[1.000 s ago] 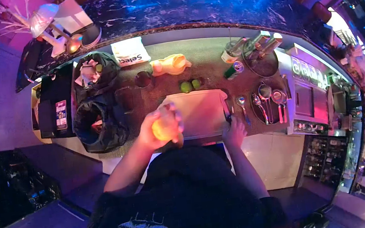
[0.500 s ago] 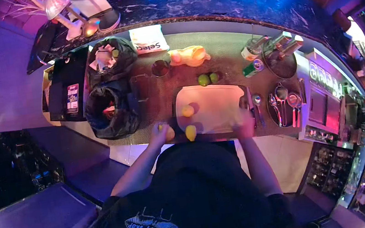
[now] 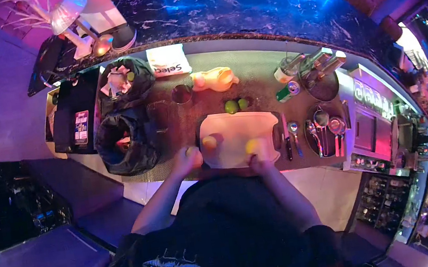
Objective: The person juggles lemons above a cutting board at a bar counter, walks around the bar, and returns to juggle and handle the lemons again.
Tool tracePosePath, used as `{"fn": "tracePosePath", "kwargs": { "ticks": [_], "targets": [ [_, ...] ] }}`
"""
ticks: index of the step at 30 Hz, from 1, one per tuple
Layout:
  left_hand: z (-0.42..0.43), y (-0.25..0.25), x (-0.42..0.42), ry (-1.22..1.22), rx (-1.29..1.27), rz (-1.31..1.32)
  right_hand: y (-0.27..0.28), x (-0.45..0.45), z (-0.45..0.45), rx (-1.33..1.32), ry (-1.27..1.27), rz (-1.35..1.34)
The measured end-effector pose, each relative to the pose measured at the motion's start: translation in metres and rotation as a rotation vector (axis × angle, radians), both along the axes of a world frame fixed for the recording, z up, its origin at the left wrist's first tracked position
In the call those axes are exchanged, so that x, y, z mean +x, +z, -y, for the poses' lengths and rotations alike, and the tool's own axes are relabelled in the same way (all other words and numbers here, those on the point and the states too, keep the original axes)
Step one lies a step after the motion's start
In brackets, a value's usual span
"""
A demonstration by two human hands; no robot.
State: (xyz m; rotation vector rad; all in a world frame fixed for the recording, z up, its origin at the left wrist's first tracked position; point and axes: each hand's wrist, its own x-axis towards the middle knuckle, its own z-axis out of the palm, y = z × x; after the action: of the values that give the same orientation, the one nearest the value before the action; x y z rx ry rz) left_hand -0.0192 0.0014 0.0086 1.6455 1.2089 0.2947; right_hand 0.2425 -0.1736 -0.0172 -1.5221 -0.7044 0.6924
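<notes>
A pale cutting board [image 3: 229, 126] lies on the counter in front of me. My right hand [image 3: 263, 160], slightly blurred, is closed on a yellow lemon [image 3: 252, 145] above the board's right part. Another lemon [image 3: 209, 143] rests on the board's left side. Just off the board's left edge, my left hand [image 3: 184, 162] is closed around a small yellowish fruit [image 3: 190, 151], seemingly a lemon and mostly covered by the fingers. Two green limes [image 3: 237, 105] sit behind the board. To its right lies a knife [image 3: 288, 142].
Black-bagged bins [image 3: 126, 145] stand at left. A netted bag [image 3: 216, 79], a dark cup [image 3: 182, 94] and a white packet [image 3: 168, 61] are farther back. On the right are a green can [image 3: 288, 91], a spoon [image 3: 293, 129], a tray of bar tools [image 3: 327, 129] and a round tray of shakers [image 3: 320, 79].
My right hand has moved left from the board's right edge and taken hold of the lemon from the board's near edge, shifting it right. My left hand stays at the board's left.
</notes>
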Motion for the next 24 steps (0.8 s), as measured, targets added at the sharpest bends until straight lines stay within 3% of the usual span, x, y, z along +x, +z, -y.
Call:
{"fn": "tracePosePath", "kwargs": {
  "ticks": [1,2,4,5,6,7,9,10,11,12,14,15,16,17,19,20,22,23,24],
  "targets": [
    [0.003,-0.011,-0.001,0.055,-0.163,0.116,0.026,0.020,0.002,0.022,-0.121,-0.372],
    [0.010,-0.011,0.001,0.036,-0.170,0.120,0.060,0.038,0.004,0.051,-0.246,-0.744],
    [0.021,-0.002,0.010,0.010,-0.330,0.222,0.158,0.051,0.001,0.354,-0.123,-1.170],
    [0.025,0.005,0.017,-0.006,-0.339,0.224,0.214,0.043,-0.004,0.614,0.132,-1.201],
    [0.028,0.014,0.025,-0.055,-0.601,0.325,0.247,0.033,-0.006,0.617,0.116,-1.194],
    [0.031,0.031,0.031,-0.106,-0.862,0.418,0.272,0.022,-0.009,0.556,0.154,-0.689],
    [0.046,0.143,0.073,-0.125,-0.918,0.381,0.244,0.029,-0.001,0.072,0.220,0.112],
    [0.052,0.177,0.090,-0.116,-0.979,0.346,0.224,0.021,0.006,-0.026,0.270,0.145],
    [0.050,0.149,0.099,-0.124,-0.974,0.352,0.207,0.008,0.016,-0.127,0.329,0.176],
    [0.045,0.098,0.107,-0.266,-0.529,0.493,0.185,-0.002,0.027,-0.207,0.326,-0.168],
    [0.031,0.092,0.121,-0.345,-0.424,0.820,0.153,-0.017,0.045,-0.287,0.328,-0.514],
    [0.013,0.132,0.137,-0.293,-0.779,1.027,0.144,-0.018,0.054,-0.228,0.297,-0.762],
    [0.005,0.184,0.151,-0.287,-0.975,1.243,0.134,-0.015,0.058,-0.168,0.261,-1.008],
    [-0.001,0.223,0.160,-0.277,-1.176,1.455,0.116,-0.011,0.056,-0.171,0.262,-1.008],
    [-0.019,0.241,0.164,-0.368,-1.222,1.481,0.102,0.006,0.038,0.081,-0.254,-1.334],
    [-0.024,0.224,0.152,-0.348,-1.080,1.341,0.113,0.022,0.035,0.139,-0.216,-1.313],
    [-0.033,0.189,0.129,-0.334,-0.828,1.028,0.241,0.031,0.006,0.284,-0.210,-1.126],
    [-0.030,0.170,0.120,-0.351,-0.865,0.906,0.313,0.022,-0.003,0.519,-0.104,-1.133],
    [-0.016,0.167,0.114,-0.360,-0.884,0.840,0.308,0.025,-0.003,0.522,-0.108,-1.139]
  ]
}}
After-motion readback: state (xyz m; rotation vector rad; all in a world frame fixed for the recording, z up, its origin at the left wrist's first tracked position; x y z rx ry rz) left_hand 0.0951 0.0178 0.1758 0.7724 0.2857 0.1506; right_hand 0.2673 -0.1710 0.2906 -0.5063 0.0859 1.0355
